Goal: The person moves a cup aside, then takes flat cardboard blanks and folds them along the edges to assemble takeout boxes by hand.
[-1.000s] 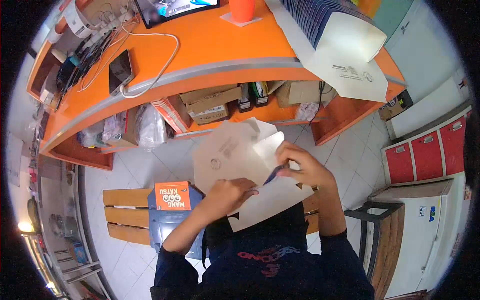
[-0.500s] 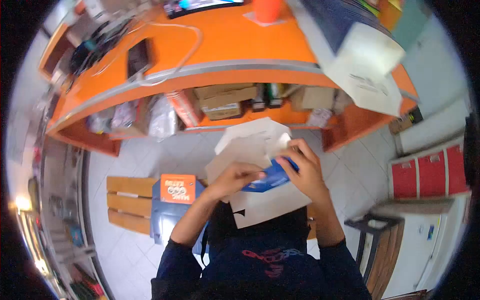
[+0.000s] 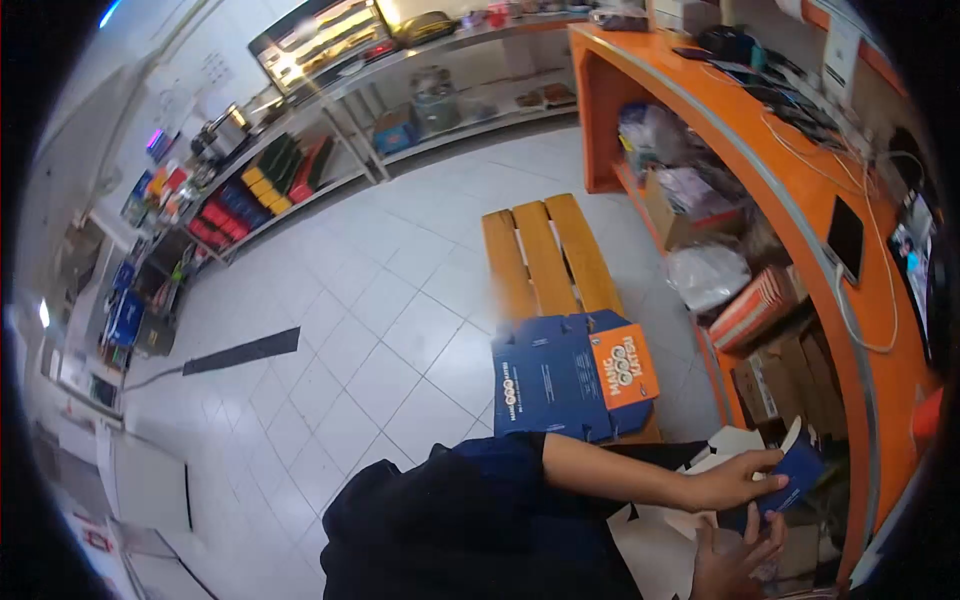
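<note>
Gripping a blue-and-white cardboard piece, the left hand has its thumb and fingers closed on a blue panel at the lower right of the view. Small pale print lies on that panel just beyond the thumb, too tiny to read. The right hand is directly below those fingers, its own fingers parted and bent near the panel's lower edge; whether they pinch it, I cannot tell. The piece is partly folded, blue on one face and plain off-white on the other, a broad pale part spreading left of the right hand's fingers.

Up and left of the fingers, flat blue cardboard lies on a slatted wooden bench. Its orange panel reads "MANG KATSU" in white capitals, turned sideways (three round emblems part the two words), and the name repeats smaller on the blue. Above the fingers, under an orange counter, are a clear plastic bag and an orange-striped box.
</note>
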The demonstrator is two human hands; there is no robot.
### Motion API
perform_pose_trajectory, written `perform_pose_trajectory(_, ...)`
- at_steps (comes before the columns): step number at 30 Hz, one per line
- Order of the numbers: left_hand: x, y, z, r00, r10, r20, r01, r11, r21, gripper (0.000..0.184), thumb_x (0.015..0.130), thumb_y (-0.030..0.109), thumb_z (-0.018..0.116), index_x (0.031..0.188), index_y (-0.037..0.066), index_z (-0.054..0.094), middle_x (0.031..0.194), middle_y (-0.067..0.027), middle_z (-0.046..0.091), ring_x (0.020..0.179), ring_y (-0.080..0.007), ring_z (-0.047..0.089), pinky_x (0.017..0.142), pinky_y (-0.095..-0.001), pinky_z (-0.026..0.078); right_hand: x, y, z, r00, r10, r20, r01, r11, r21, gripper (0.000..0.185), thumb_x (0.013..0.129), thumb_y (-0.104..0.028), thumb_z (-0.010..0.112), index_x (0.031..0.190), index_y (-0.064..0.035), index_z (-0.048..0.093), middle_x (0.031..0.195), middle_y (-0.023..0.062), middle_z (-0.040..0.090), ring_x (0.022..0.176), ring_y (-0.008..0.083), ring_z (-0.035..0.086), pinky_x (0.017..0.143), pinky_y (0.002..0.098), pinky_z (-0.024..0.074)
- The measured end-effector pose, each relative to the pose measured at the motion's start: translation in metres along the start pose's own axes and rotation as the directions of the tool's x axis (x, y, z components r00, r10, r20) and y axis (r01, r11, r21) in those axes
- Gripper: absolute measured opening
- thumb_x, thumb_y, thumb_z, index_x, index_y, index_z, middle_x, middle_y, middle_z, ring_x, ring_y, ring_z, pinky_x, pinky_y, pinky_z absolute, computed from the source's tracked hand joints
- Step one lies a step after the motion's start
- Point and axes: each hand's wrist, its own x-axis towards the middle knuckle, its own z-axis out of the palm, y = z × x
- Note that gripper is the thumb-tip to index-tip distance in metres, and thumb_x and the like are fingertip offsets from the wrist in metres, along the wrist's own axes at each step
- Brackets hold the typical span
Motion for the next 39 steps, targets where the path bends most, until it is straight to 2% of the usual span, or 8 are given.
perform_pose_trajectory(6,-0.009,0.051,-0.029,0.981,-0.192,-0.022,0.186,0.969,-0.165,0.041,0.099,0.044,0.044,0.112,0.007,0.053,0.09,0.0006,0.061,0.073,-0.0057,0.058,0.056,-0.0205,0.048,0.025,0.013,-0.01,0.776,-0.609,-0.165,0.63,0.757,0.17,0.043,0.083,-0.024,0.066,0.118,-0.0064,0.048,0.103,0.0156,0.051,0.104,0.0337,0.054,0.09,0.0491,0.0505)
perform_pose_trajectory(13,-0.006,0.045,-0.008,0.995,-0.088,-0.039,0.082,0.986,-0.147,0.042,0.098,0.046,0.045,0.099,0.006,0.057,0.078,0.0024,0.056,0.07,-0.0052,0.054,0.059,-0.0214,0.048,0.031,-0.023,-0.047,0.97,-0.212,-0.123,0.224,0.969,0.102,0.058,0.081,-0.016,0.074,0.128,-0.0017,0.042,0.124,0.0193,0.051,0.117,0.0402,0.051,0.09,0.0464,0.053)
perform_pose_trajectory(23,0.003,0.049,-0.001,0.995,-0.094,0.032,0.099,0.965,-0.242,0.04,0.101,0.037,0.043,0.104,0.0,0.057,0.087,-0.0024,0.061,0.077,-0.0078,0.056,0.066,-0.024,0.047,0.016,-0.003,-0.051,0.978,-0.139,-0.153,0.185,0.92,0.346,0.056,0.079,-0.015,0.077,0.126,-0.0015,0.049,0.128,0.0249,0.05,0.109,0.0332,0.059,0.074,0.0327,0.0564)
perform_pose_trajectory(28,-0.028,0.051,0.03,0.99,0.141,0.012,-0.14,0.967,0.212,0.031,0.1,0.028,0.048,0.108,0.0,0.059,0.086,-0.0079,0.059,0.081,-0.0135,0.054,0.073,-0.0339,0.043,0.03,0.034,-0.038,0.918,-0.269,-0.291,0.302,0.95,0.075,0.061,0.088,-0.02,0.067,0.138,-0.0024,0.038,0.126,0.0243,0.053,0.096,0.0334,0.064,0.061,0.0314,0.056)
perform_pose_trajectory(29,-0.031,0.052,0.027,0.994,0.107,0.026,-0.11,0.937,0.332,0.03,0.1,0.027,0.048,0.108,0.001,0.06,0.084,-0.0094,0.058,0.079,-0.0128,0.053,0.071,-0.0334,0.043,0.015,0.002,-0.029,0.919,0.069,-0.389,0.025,0.972,0.232,0.03,0.087,-0.009,0.065,0.113,0.0056,0.061,0.117,0.0214,0.054,0.112,0.0455,0.054,0.089,0.0525,0.0476)
perform_pose_trajectory(31,-0.021,0.034,0.021,0.991,-0.117,0.059,0.107,0.982,0.159,0.03,0.099,0.027,0.051,0.112,0.002,0.062,0.074,-0.0086,0.054,0.07,-0.0106,0.049,0.061,-0.0316,0.041,0.007,0.029,-0.034,0.928,-0.189,-0.321,0.281,0.921,0.269,0.036,0.083,-0.007,0.069,0.115,0.0065,0.06,0.116,0.0219,0.056,0.117,0.0495,0.05,0.094,0.0541,0.0468)
perform_pose_trajectory(33,-0.013,0.052,0.02,0.974,0.212,-0.079,-0.183,0.944,0.276,0.031,0.1,0.026,0.05,0.081,0.001,0.053,0.06,0.0003,0.044,0.058,-0.0057,0.04,0.048,-0.0266,0.035,0.006,0.006,-0.044,0.95,-0.102,-0.296,0.188,0.942,0.278,0.033,0.079,-0.011,0.074,0.106,0.005,0.064,0.111,0.0183,0.061,0.113,0.046,0.054,0.091,0.0505,0.0507)
perform_pose_trajectory(39,-0.026,0.061,0.061,0.998,-0.025,-0.058,0.042,0.947,0.317,0.041,0.098,0.02,0.054,0.062,0.001,0.054,0.057,0.0015,0.051,0.053,-0.0044,0.043,0.044,-0.0252,0.033,0.001,-0.009,-0.049,0.829,0.206,-0.519,-0.102,0.969,0.223,0.029,0.07,-0.009,0.08,0.095,0.0013,0.07,0.103,0.0119,0.066,0.108,0.0319,0.062,0.089,0.042,0.0535)
